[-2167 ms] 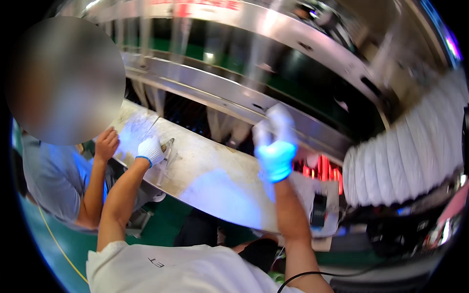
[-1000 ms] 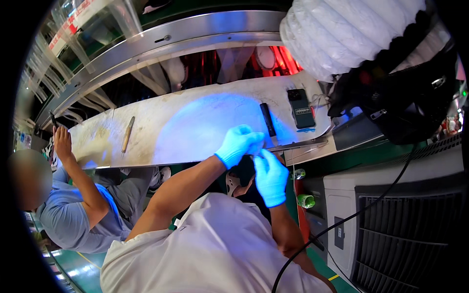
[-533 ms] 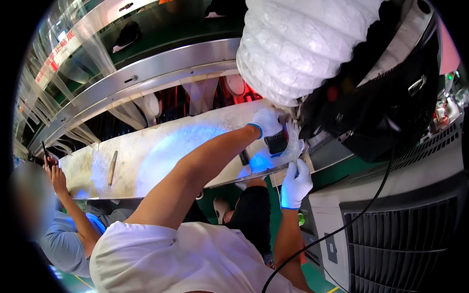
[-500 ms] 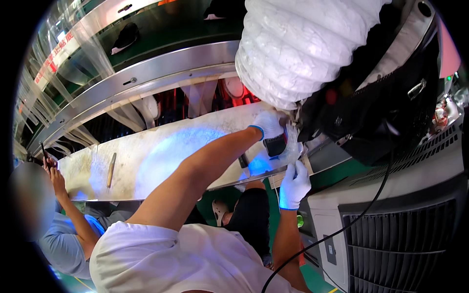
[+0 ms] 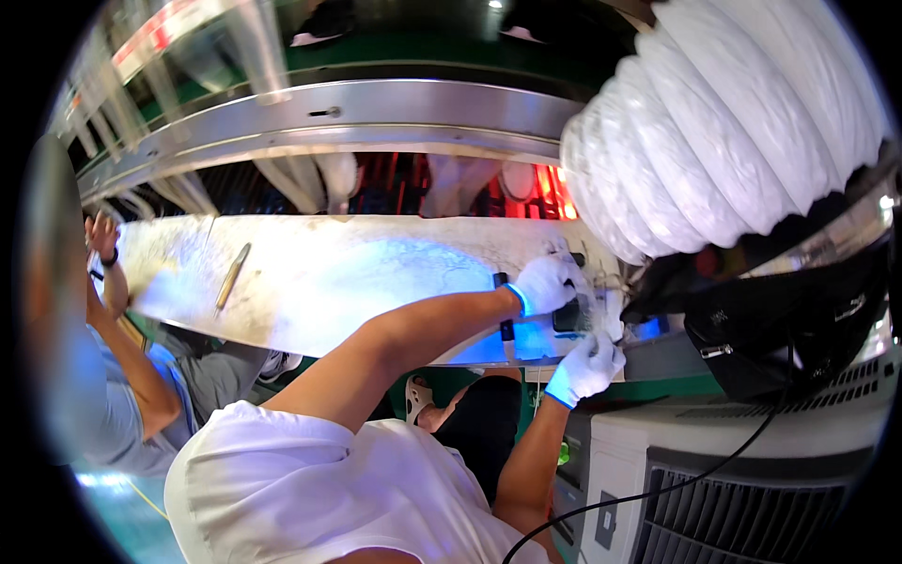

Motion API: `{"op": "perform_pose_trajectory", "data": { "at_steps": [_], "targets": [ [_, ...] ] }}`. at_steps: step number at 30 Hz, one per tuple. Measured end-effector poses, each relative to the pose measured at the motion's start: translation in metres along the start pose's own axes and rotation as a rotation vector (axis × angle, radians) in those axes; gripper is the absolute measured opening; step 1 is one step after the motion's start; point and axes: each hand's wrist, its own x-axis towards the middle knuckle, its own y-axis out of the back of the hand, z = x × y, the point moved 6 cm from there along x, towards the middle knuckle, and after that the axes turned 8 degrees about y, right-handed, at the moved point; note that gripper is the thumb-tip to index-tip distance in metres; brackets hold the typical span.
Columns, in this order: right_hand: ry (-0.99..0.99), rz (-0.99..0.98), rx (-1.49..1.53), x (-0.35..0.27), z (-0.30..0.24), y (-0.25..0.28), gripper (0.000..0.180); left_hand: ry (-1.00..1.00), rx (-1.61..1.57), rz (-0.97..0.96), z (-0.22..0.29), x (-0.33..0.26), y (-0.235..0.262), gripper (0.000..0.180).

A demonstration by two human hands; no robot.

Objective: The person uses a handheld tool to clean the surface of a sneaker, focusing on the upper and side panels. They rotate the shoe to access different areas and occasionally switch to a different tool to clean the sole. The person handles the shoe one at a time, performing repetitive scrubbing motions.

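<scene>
My left hand [image 5: 547,285], in a white glove, is over the right end of the long pale worktable [image 5: 310,301]. Its fingers are bent in beside a crumpled, see-through plastic-like piece [image 5: 601,315]; what they hold, if anything, cannot be made out. My right hand [image 5: 584,368], gloved too, is at the table's front edge, fingertips pinched together at the lower end of that piece. A dark block-like thing [image 5: 567,320] lies between my hands, partly covered. Left of it is a dark-handled tool [image 5: 505,320].
A slim tool with a wooden handle [image 5: 230,282] lies farther left. A co-worker's arm [image 5: 141,376] is at the left end. A large white ribbed duct [image 5: 695,141] hangs at the right, above a black bag [image 5: 789,315]. Behind the table runs a metal rail [image 5: 413,113], with red-glowing heaters below.
The whole view has shifted and turned. My right hand has come up to the clear piece, and my left hand lies farther over the dark block. The co-worker's hand has moved.
</scene>
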Motion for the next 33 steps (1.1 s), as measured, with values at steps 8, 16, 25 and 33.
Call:
{"op": "perform_pose_trajectory", "data": {
  "at_steps": [8,16,25,33],
  "targets": [
    [-0.081,-0.128,0.07,-0.013,-0.073,0.054,0.057,0.064,-0.061,0.113,-0.005,-0.15,0.12,0.046],
    [0.881,0.025,0.775,0.029,-0.383,0.006,0.043,0.595,0.515,0.673,-0.163,-0.139,0.336,0.065],
    [1.312,-0.51,0.702,0.125,-0.625,-0.156,0.071,0.886,0.428,0.492,-0.283,-0.04,0.332,0.037],
    [1.212,-0.344,0.6,0.139,-0.61,-0.129,0.026,0.736,0.48,0.956,-0.276,-0.082,0.405,0.043]
  ]
}}
